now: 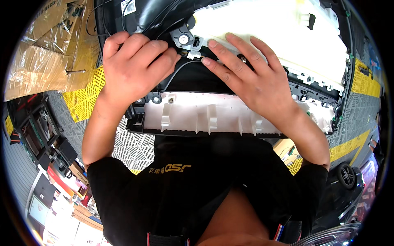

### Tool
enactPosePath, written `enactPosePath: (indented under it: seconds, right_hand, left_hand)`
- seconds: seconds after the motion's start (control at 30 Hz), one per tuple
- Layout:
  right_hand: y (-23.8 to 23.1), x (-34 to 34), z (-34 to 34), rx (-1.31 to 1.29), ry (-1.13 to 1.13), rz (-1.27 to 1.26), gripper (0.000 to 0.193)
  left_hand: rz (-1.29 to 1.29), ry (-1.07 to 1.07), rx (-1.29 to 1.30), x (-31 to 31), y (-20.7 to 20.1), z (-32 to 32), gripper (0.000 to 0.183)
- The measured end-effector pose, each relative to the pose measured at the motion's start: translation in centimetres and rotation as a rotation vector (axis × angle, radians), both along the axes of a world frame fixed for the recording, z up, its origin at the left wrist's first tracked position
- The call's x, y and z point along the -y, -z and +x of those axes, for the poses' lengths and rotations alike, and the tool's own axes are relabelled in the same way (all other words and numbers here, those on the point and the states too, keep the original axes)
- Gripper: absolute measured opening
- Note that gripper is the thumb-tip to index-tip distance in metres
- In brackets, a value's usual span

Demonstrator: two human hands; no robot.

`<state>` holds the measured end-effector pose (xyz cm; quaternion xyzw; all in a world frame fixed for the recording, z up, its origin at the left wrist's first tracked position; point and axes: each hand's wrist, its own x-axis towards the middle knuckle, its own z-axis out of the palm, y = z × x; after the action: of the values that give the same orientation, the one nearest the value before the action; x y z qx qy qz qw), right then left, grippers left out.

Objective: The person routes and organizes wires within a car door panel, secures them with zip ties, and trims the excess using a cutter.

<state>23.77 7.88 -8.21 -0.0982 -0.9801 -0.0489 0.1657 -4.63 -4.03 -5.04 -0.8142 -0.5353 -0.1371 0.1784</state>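
A black car door trim panel lies inner side up in front of me. My left hand is at its left part, fingers curled in; whatever is between the fingertips is hidden. My right hand lies with fingers stretched out and apart, fingertips on the edge of the cream foam sheet. Between the two hands sits a small white wire connector with thin wires, close to the right thumb. Just above it is a grey bracket with a round fastener.
Black cables run across the panel's upper left. White padding with ribs lines its near edge. A cardboard box wrapped in clear film stands at the left. Yellow and grey floor grating surrounds the panel. A dark car's wheel shows lower right.
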Motion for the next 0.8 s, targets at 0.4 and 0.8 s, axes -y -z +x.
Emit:
enactPosePath:
  seconds: [0.4, 0.8]
  right_hand:
    - [0.0, -0.5, 0.6, -0.032, 0.008, -0.01, 0.046]
    - [0.1, -0.9, 1.1, -0.07, 0.028, -0.023, 0.041]
  left_hand:
    - [-0.023, -0.151, -0.044, -0.2, -0.4, 1.3, 0.018]
    - [0.111, -0.196, -0.047, 0.0, 1.2, 1.7, 0.018]
